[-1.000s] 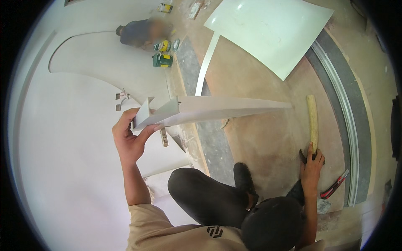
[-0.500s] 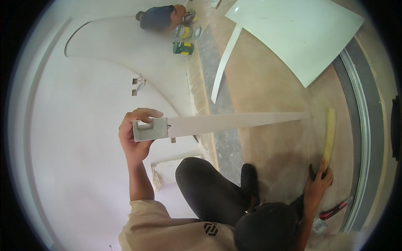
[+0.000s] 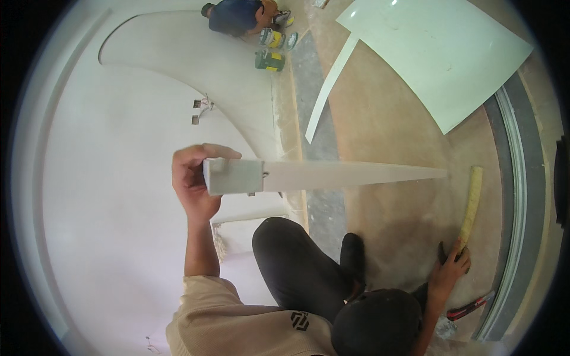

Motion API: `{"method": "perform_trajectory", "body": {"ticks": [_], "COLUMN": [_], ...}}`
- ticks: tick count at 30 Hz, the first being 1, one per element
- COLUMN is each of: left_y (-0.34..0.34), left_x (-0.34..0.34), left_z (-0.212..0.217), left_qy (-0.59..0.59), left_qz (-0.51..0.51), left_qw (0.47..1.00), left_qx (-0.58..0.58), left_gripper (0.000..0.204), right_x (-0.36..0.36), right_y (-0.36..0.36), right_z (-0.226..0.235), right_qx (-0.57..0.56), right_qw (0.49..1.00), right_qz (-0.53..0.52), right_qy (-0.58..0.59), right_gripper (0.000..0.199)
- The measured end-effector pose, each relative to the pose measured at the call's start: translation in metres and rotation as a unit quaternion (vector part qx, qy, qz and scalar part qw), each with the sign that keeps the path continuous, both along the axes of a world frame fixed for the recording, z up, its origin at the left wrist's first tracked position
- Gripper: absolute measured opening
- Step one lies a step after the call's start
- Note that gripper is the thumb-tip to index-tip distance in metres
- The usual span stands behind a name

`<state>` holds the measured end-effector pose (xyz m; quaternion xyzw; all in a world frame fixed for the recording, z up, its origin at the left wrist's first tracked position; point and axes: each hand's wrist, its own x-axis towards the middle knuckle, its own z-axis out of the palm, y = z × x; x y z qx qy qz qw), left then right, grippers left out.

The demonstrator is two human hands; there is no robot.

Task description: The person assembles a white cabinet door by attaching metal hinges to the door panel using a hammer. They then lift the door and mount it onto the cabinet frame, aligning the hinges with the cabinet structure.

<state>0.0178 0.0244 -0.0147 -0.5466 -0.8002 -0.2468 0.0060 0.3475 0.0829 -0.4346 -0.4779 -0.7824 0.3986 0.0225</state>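
Dusty brown floor [image 3: 404, 127] is spreading below; your left hand [image 3: 191, 180] is gripping one end of a long, pale-grey, straight-sided bar [image 3: 344, 175] above it, apparently not yet fastened, while your right hand [image 3: 450, 271] is clasping a yellowish, rod-shaped handle [image 3: 472, 199].

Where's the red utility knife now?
In the head view, lower right: the knife lies on the floor between the right forearm and the pale rails.
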Motion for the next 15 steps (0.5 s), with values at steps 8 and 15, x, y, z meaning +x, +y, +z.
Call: {"method": "perform_trajectory", "body": {"ticks": [8, 15], "left_y": [-0.017, -0.057], "left_x": [-0.031, -0.068], "left_z": [0.027, 0.025], "left_qy": [0.099, 0.089], "left_qz": [0.033, 0.031], "left_qw": [0.98, 0.991], "left_qx": [-0.171, -0.098], "left_gripper": [0.051, 0.042], "right_x": [-0.001, -0.003], "right_y": [-0.005, 0.003], "right_z": [0.001, 0.034], "right_qx": [0.051, 0.072], "right_qw": [0.999, 0.997], "right_qz": [0.006, 0.031], "right_qy": [0.013, 0.006], "right_gripper": [0.088, 0.087]}}
